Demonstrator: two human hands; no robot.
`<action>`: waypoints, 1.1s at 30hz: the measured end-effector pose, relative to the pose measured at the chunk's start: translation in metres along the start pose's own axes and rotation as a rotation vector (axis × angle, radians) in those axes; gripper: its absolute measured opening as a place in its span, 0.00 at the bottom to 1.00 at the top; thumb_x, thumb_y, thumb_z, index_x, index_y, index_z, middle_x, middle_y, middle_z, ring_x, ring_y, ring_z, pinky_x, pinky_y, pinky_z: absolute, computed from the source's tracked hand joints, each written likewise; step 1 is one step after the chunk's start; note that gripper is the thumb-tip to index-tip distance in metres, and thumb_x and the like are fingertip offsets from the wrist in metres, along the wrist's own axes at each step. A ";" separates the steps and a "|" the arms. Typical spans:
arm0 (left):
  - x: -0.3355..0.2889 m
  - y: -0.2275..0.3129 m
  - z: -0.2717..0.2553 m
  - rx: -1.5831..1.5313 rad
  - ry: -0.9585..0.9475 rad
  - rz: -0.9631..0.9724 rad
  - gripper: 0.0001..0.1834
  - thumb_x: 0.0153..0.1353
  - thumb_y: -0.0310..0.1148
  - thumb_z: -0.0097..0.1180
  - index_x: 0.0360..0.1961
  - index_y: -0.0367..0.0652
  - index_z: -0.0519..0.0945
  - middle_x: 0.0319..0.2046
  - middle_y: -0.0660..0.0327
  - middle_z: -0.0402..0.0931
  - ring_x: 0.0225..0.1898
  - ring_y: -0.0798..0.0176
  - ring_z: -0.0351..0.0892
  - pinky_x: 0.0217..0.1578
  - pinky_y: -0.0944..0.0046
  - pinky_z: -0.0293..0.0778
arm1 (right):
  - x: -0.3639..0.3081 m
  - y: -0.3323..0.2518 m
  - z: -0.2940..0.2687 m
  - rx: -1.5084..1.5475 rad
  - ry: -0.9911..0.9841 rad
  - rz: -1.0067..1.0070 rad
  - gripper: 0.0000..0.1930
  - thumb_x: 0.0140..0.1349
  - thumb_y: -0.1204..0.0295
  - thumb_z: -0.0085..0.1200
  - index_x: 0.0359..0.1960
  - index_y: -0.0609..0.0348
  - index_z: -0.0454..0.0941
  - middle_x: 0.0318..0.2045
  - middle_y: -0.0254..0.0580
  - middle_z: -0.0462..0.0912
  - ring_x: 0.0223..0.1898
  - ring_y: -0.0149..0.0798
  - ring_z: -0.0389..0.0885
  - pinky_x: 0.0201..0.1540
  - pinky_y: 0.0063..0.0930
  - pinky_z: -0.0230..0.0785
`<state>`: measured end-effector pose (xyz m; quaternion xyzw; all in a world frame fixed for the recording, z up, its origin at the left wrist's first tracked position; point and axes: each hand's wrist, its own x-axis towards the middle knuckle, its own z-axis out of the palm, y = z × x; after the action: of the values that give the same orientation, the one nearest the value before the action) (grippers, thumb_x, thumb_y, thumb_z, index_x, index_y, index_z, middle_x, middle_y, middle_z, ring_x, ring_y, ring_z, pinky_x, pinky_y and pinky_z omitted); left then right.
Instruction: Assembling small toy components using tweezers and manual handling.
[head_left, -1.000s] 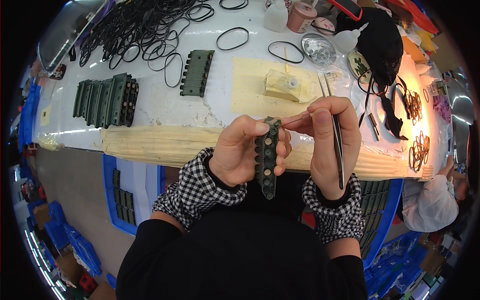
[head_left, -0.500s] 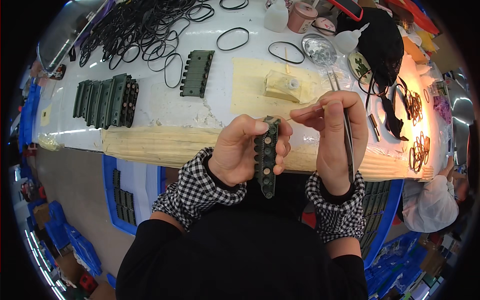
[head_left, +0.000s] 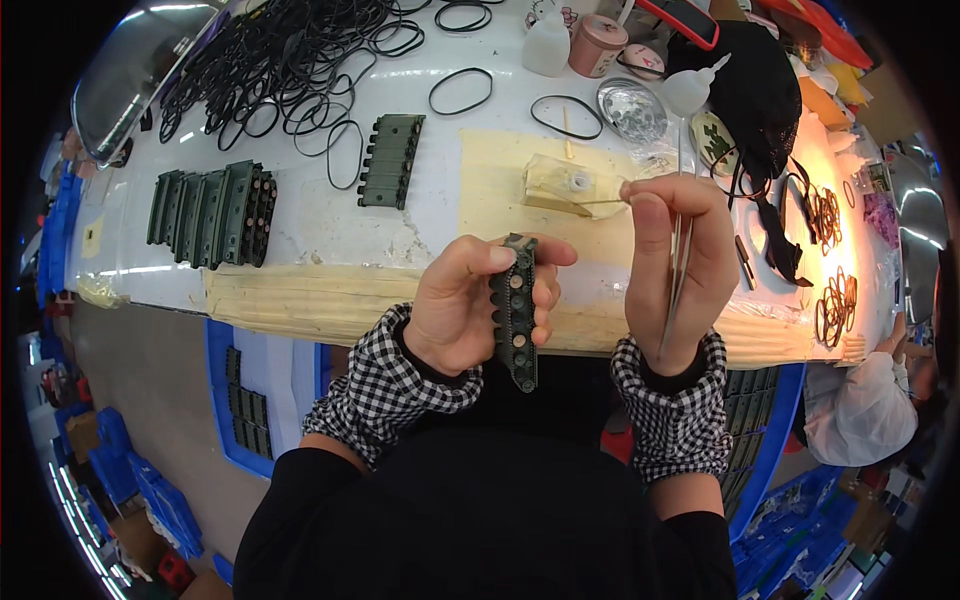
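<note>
My left hand (head_left: 455,300) is closed on a dark green toy tank hull (head_left: 516,320), held upright with its row of road wheels, some copper-coloured, showing. To the right, my right hand (head_left: 690,245) pinches a thin stick (head_left: 603,202) between thumb and forefinger. Metal tweezers (head_left: 677,262) lie tucked against the palm of that same hand. The stick's tip is by a yellow tape-wrapped block (head_left: 545,188) with a small round clear cup (head_left: 578,180) set in it; I cannot tell whether they touch.
Similar green hulls stand in a row (head_left: 210,215) at left, another (head_left: 391,160) nearer the middle. Black rubber bands (head_left: 290,65) heap at the back. A metal dish (head_left: 632,108), white squeeze bottles (head_left: 546,45) and a black bag (head_left: 750,90) stand back right. Blue trays (head_left: 215,400) sit below the table edge.
My right hand has moved away from the hull, bringing the stick over to the tape-wrapped block. My left hand, still holding the hull, has shifted slightly left, its forefinger stretched out more.
</note>
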<state>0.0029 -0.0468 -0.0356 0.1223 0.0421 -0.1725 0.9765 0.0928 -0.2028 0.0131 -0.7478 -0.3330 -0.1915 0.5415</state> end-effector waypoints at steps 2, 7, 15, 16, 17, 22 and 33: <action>0.002 -0.001 0.002 0.010 -0.002 -0.004 0.29 0.58 0.40 0.47 0.53 0.26 0.70 0.29 0.57 0.78 0.30 0.63 0.77 0.33 0.60 0.79 | -0.004 -0.011 -0.002 0.363 -0.073 0.183 0.04 0.68 0.75 0.51 0.37 0.63 0.72 0.30 0.41 0.80 0.32 0.29 0.78 0.34 0.21 0.70; 0.003 -0.003 0.009 0.129 0.056 -0.017 0.31 0.57 0.45 0.48 0.53 0.27 0.71 0.26 0.62 0.72 0.29 0.65 0.71 0.28 0.64 0.74 | -0.011 -0.015 0.001 0.643 -0.203 0.458 0.07 0.72 0.72 0.45 0.40 0.64 0.69 0.33 0.44 0.82 0.31 0.26 0.79 0.38 0.19 0.75; 0.001 -0.004 0.007 0.128 0.037 -0.030 0.29 0.58 0.45 0.47 0.52 0.29 0.71 0.26 0.62 0.73 0.30 0.65 0.71 0.27 0.64 0.74 | -0.011 -0.016 -0.001 0.563 -0.237 0.412 0.06 0.71 0.73 0.46 0.39 0.65 0.69 0.34 0.44 0.83 0.33 0.26 0.80 0.38 0.19 0.75; 0.001 -0.004 0.007 0.131 0.036 -0.024 0.30 0.58 0.45 0.47 0.52 0.29 0.71 0.26 0.62 0.73 0.30 0.65 0.71 0.27 0.64 0.74 | -0.011 -0.016 -0.001 0.550 -0.245 0.396 0.06 0.71 0.73 0.46 0.39 0.65 0.69 0.34 0.44 0.83 0.33 0.26 0.80 0.38 0.19 0.75; 0.001 -0.005 0.006 0.135 0.035 -0.019 0.30 0.58 0.45 0.47 0.52 0.28 0.71 0.26 0.62 0.73 0.30 0.65 0.71 0.27 0.64 0.74 | -0.011 -0.017 -0.001 0.571 -0.232 0.417 0.06 0.71 0.73 0.46 0.39 0.65 0.69 0.33 0.43 0.82 0.33 0.27 0.80 0.38 0.20 0.75; 0.001 -0.003 0.005 0.096 0.013 -0.006 0.31 0.58 0.42 0.47 0.55 0.25 0.69 0.27 0.60 0.74 0.30 0.64 0.74 0.30 0.64 0.76 | -0.009 -0.011 0.004 0.532 -0.100 0.387 0.05 0.71 0.74 0.46 0.40 0.65 0.69 0.30 0.40 0.79 0.34 0.29 0.81 0.40 0.21 0.74; -0.006 -0.002 0.033 1.035 0.308 0.432 0.26 0.55 0.31 0.51 0.53 0.25 0.72 0.29 0.59 0.78 0.30 0.68 0.79 0.38 0.67 0.78 | 0.007 0.023 0.006 -0.381 0.023 -0.188 0.06 0.53 0.79 0.62 0.31 0.61 0.78 0.25 0.43 0.75 0.29 0.44 0.74 0.31 0.32 0.67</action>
<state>-0.0020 -0.0549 -0.0032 0.6133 0.0679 0.0520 0.7852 0.1138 -0.1999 0.0000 -0.8000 -0.3531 -0.3091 0.3739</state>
